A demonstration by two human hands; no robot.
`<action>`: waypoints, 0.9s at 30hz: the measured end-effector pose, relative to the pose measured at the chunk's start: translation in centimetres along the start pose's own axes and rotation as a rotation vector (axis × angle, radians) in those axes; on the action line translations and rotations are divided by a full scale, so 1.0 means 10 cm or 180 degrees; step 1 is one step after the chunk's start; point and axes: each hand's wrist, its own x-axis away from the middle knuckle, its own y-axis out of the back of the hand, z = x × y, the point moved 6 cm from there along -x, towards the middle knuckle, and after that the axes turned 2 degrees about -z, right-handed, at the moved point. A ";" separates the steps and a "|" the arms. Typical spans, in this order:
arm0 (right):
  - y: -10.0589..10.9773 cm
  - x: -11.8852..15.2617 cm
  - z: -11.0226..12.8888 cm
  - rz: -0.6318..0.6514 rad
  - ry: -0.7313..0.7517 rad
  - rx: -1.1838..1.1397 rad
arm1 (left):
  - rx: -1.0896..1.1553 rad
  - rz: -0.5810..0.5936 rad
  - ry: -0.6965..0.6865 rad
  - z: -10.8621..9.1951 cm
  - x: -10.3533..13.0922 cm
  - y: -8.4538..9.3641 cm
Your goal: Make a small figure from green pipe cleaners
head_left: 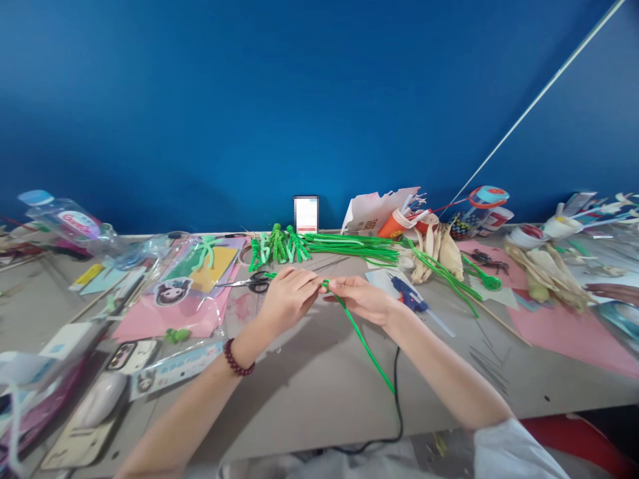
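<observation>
A green pipe cleaner (pixel 367 347) runs between my two hands over the middle of the table, its long tail slanting down to the right. My left hand (pixel 294 296), with a dark red bead bracelet at the wrist, pinches it near a small bent part. Close on the other side, my right hand (pixel 362 298) holds the same pipe cleaner between thumb and fingers. Behind them lie a bundle of straight green pipe cleaners (pixel 349 246) and several twisted green figures (pixel 278 245). Black-handled scissors (pixel 258 283) rest beside my left hand.
A phone (pixel 306 214) stands against the blue wall. A blue glue gun (pixel 409 294) lies right of my hands, and a black cable (pixel 399 399) crosses the front edge. Pink paper (pixel 170 322) and a bottle (pixel 70 219) are left. Another person's hand (pixel 616 293) shows far right.
</observation>
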 end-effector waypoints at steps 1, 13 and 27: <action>0.00 0.00 0.01 -0.0037 -0.0030 -0.0045 | 0.0132 0.0010 0.0106 0.03 0.00 0.00; 0.06 -0.02 0.01 -0.0178 -0.0019 -0.0302 | 0.2090 0.0117 0.1028 0.23 0.00 -0.10; 0.08 0.04 0.20 -0.0505 0.0619 0.0962 | 0.2702 0.0910 0.1278 0.22 0.04 -0.21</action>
